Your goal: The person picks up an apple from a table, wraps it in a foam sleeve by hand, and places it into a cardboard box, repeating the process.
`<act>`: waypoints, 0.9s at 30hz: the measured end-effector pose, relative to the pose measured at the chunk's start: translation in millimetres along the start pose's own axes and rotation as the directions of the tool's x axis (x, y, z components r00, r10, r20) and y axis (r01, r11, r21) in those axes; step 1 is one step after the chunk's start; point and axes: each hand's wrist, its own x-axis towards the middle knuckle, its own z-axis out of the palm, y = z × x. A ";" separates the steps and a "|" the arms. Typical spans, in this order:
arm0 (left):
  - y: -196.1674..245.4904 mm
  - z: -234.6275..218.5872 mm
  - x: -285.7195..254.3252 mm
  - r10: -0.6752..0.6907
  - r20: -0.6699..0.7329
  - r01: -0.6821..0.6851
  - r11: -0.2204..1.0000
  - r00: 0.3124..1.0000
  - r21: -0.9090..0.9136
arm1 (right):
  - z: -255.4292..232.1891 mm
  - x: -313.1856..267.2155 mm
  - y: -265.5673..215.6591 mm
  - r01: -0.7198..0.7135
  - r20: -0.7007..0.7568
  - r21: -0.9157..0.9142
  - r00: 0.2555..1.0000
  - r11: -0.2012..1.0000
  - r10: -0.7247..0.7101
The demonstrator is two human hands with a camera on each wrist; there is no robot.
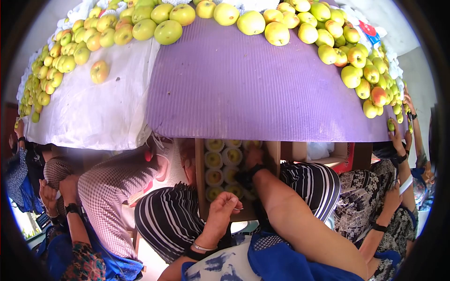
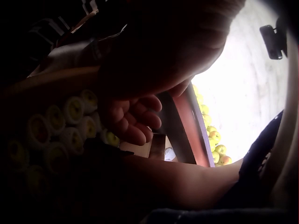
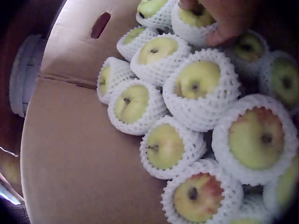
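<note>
Apples in white foam nets [image 1: 214,159] stand in rows inside a cardboard box [image 1: 200,187] on the person's lap. My right hand [image 1: 254,158] reaches into the box's far right part. In the right wrist view, the fingers of that right hand [image 3: 226,16] grip a netted apple [image 3: 195,17] at the top. Over the box's near edge hovers my left hand [image 1: 224,209], its fingers loosely curled with no apple in them. The left wrist view shows this left hand [image 2: 135,116] beside the dim rows of netted apples [image 2: 74,110], not touching them.
A purple corrugated sheet [image 1: 262,84] and a white cloth [image 1: 123,103] cover the table ahead. Loose apples [image 1: 226,14] are heaped along its far and side edges. Other people sit close on both sides. Another open box [image 1: 300,151] stands under the table at the right.
</note>
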 end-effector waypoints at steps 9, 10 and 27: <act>2.2 1.1 -1.4 -0.002 -0.012 0.002 1.000 1.000 -0.003 | -54.0 -15.6 -96.9 -0.033 0.224 -0.545 0.957 0.838 0.183; 3.2 3.0 -1.1 0.003 -0.016 -0.004 1.000 1.000 -0.004 | -62.8 -19.6 -108.3 0.102 0.310 -0.617 0.943 0.780 0.122; -17.3 -9.9 1.3 0.126 -0.161 -0.164 0.955 0.979 -0.246 | -196.4 -93.8 -312.3 -0.557 0.768 0.356 0.632 0.751 0.104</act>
